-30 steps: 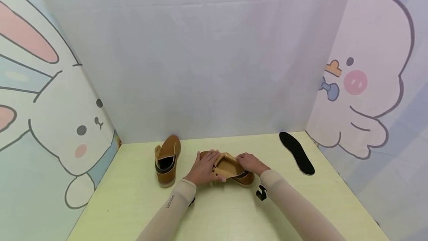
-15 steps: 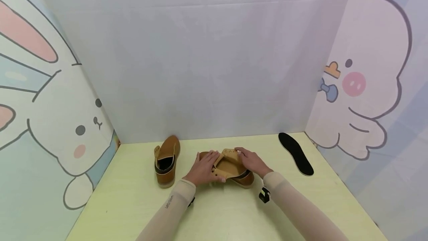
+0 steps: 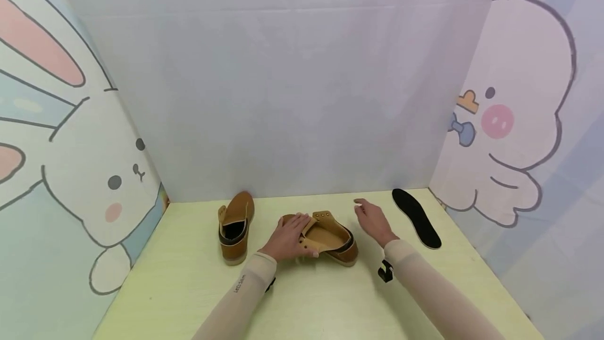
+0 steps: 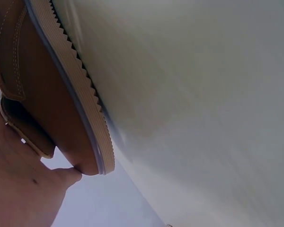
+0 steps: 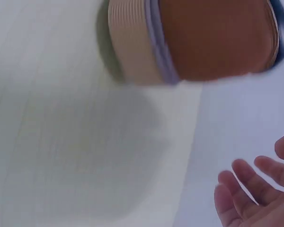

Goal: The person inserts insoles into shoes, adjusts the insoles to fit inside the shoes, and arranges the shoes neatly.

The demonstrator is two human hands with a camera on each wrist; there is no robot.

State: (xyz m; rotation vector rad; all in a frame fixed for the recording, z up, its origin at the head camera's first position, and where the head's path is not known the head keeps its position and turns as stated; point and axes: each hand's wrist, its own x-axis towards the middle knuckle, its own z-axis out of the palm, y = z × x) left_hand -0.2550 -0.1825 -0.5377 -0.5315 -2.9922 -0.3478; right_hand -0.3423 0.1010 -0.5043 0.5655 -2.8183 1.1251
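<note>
The right hand (image 3: 373, 222) had left the far flap (image 3: 323, 215) of the shoe (image 3: 327, 240) and hung empty, fingers loosely curled, between shoe and insole (image 3: 417, 219). The left hand (image 3: 287, 237), gripping the front as before, presumably steadied it alone on the worktop (image 3: 321, 303). The other shoe (image 3: 236, 232) hadn't moved.

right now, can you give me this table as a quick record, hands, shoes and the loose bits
left hand: rests on the front of the middle shoe
right hand: between the middle shoe and the insole, touching neither
middle shoe: brown, upright, heel toward the right hand
other shoe: brown, upright on the left, toe pointing away from the person
insole: black, flat on the right
table: pale yellow
</note>
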